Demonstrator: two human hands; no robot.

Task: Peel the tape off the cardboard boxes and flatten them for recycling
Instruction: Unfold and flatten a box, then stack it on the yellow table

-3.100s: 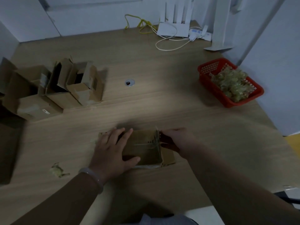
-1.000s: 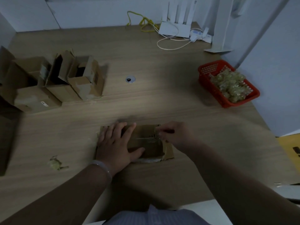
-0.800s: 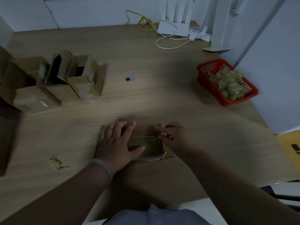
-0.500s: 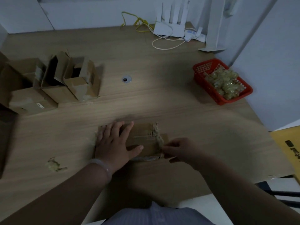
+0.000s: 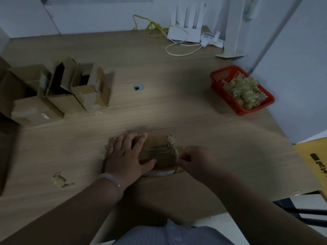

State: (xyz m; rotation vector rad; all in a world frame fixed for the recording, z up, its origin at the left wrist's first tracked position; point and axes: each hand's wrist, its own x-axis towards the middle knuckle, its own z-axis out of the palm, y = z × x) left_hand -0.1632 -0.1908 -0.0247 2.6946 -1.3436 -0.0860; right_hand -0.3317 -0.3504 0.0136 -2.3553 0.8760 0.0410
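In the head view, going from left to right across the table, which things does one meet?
Open cardboard boxes → left hand → right hand pinching tape → red basket. The flat box under the hands overlaps them.

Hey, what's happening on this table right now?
A person is stripping tape off a small cardboard box on the table. The left hand presses flat on the box, while the right hand seems to pinch tape at its right edge. More boxes stand at the far left, and a red basket holds tape wads.
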